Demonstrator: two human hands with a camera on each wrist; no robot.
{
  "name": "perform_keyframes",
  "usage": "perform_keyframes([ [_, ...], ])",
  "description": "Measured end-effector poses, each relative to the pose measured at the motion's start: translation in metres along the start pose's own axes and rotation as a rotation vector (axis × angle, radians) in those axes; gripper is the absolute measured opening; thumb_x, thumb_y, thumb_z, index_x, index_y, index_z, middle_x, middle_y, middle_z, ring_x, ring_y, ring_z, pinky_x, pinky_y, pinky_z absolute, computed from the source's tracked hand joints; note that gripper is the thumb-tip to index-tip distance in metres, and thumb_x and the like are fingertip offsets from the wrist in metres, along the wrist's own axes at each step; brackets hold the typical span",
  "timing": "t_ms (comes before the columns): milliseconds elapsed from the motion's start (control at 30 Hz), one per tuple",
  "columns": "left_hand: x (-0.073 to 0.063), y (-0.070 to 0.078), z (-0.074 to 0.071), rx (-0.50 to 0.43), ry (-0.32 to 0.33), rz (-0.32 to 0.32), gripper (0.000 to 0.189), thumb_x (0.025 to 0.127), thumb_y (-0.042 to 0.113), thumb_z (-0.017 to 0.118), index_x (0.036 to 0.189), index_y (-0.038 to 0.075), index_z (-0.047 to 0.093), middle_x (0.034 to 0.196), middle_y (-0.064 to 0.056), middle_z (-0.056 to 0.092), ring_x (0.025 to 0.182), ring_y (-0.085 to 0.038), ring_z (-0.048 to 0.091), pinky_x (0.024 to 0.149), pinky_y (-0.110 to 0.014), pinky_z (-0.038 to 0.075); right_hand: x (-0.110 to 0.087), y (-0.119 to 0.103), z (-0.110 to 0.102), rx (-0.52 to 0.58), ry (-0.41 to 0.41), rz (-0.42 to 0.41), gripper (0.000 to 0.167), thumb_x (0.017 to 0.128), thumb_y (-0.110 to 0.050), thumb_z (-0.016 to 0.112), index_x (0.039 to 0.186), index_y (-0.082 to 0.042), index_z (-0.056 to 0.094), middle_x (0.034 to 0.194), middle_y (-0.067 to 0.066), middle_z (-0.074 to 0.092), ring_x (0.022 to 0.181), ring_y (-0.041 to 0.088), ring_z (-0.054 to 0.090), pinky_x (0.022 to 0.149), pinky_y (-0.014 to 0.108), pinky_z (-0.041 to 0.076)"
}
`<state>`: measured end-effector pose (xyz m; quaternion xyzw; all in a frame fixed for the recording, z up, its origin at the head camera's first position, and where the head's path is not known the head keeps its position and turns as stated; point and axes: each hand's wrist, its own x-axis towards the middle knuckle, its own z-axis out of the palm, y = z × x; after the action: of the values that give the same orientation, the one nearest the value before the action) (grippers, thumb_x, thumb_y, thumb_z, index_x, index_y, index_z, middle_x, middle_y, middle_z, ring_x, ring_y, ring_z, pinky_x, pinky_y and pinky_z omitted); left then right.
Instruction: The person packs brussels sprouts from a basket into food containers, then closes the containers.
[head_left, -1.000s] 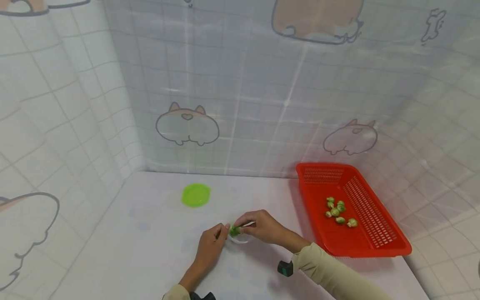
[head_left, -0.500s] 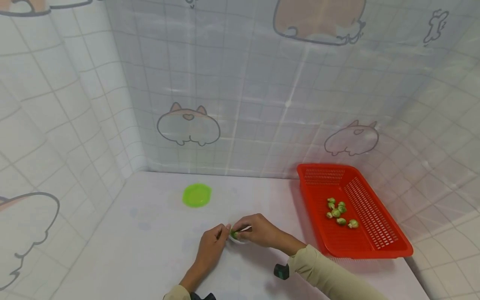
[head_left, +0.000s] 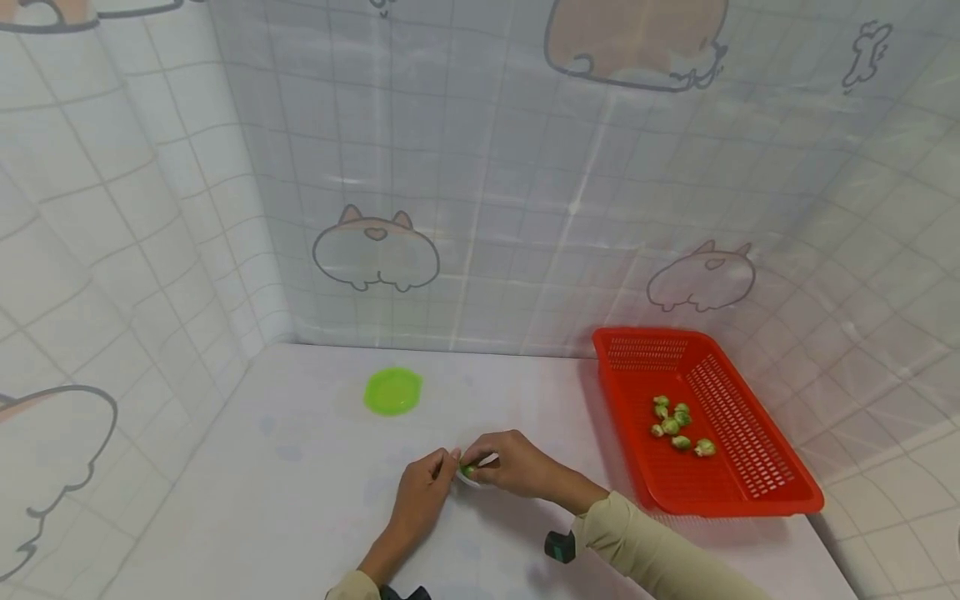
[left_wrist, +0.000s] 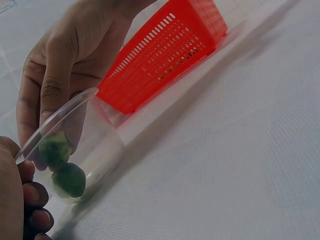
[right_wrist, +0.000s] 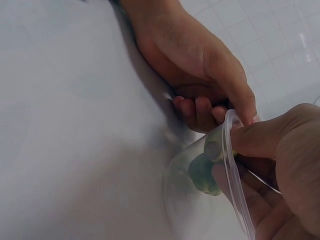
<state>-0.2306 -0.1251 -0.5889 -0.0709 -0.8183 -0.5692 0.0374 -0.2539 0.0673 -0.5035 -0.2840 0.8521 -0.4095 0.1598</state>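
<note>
Sheeting (head_left: 487, 150) printed with a pale grid and cartoon animals rises at the back and along both sides of a white table (head_left: 315, 533). On the table's right side sits a red basket (head_left: 705, 487), its walls slotted and its rim flared. One tan right sleeve (head_left: 667, 554) reaches in from the lower right, while only the cuff of the left sleeve (head_left: 354, 587) shows at the bottom edge. Near the middle of the table the left hand (head_left: 422, 496) and the right hand (head_left: 510, 462) meet at one clear plastic cup (right_wrist: 182, 212). Beyond them, toward the back and left, lies a bright green disc (head_left: 393, 392); whether it is a dish or a lid cannot be told. The left hand grips the cup's rim, its thumb at the edge and its other fingers curled just outside; whether the cup's base touches the table is hard to tell. A dark wrist device (head_left: 560, 546) hangs by the right cuff. Smallest are the vegetables: several green sprouts (head_left: 671, 426) lie loosely grouped on the basket floor, and two more are inside the cup. Of these, the right hand pinches the upper sprout (left_wrist: 55, 149), just above and touching the lower sprout (left_wrist: 69, 180).
</note>
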Motion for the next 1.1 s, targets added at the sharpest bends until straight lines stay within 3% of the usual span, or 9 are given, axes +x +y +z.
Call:
perform_keyframes([
  [633,0.0003,-0.0009,0.0001,-0.021,0.004,-0.006,0.045,0.103,0.049,0.053,0.069,0.019,0.056,0.058,0.008,0.047,0.053,-0.008,0.041,0.050,-0.023,0.032,0.0011,0.0017,0.0021,0.000,0.008,-0.026,0.026,0.089,0.001,0.075,0.111,-0.012,0.074,0.107,-0.004,0.071,0.102,0.006,0.066,0.084,0.018,0.053],
  [1100,-0.0010,0.0002,-0.0005,-0.002,0.021,0.032,0.045,0.103,0.049,0.053,0.067,0.021,0.053,0.057,0.010,0.043,0.053,-0.006,0.039,0.051,-0.022,0.030,0.0017,0.0034,0.0031,-0.011,0.016,-0.020,0.026,0.089,-0.001,0.076,0.111,-0.014,0.074,0.107,-0.005,0.071,0.103,0.006,0.066,0.085,0.019,0.053],
])
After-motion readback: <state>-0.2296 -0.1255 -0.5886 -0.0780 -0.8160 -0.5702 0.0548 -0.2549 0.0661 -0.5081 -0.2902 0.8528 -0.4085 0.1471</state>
